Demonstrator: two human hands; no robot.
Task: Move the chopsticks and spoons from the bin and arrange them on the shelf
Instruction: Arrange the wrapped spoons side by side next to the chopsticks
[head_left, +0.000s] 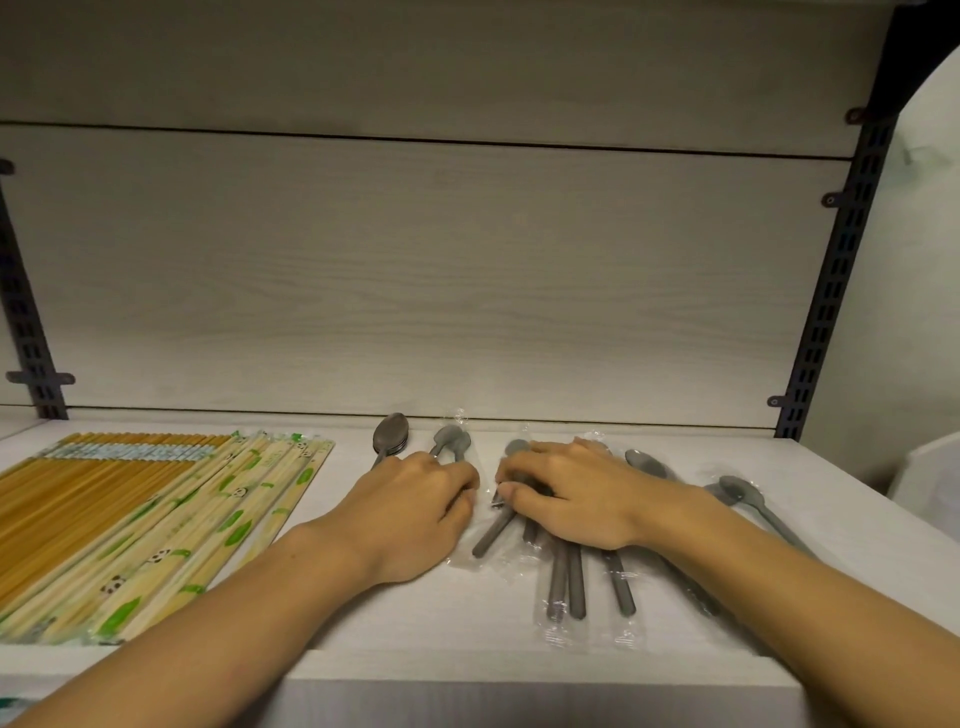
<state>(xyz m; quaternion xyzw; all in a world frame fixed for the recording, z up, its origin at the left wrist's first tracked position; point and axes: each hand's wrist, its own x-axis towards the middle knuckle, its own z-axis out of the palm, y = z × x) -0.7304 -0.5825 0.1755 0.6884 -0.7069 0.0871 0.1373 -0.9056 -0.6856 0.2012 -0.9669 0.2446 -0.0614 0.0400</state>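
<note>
Both hands are working the wrapped grey spoons (566, 566) at lower centre of the shelf (519, 670).

We are curling our left hand (415, 512) over one wrapped spoon and clamping our right hand (566, 493) on another in the loose pile; each grip is closing on film-covered handles. We are judging them light, stiff and slippery in their plastic sleeves, best taken mid-handle. Chopsticks (140, 519) are lying in neat rows at lower left; a bare metal spoon (389, 439) is sitting just behind our left hand.
</note>
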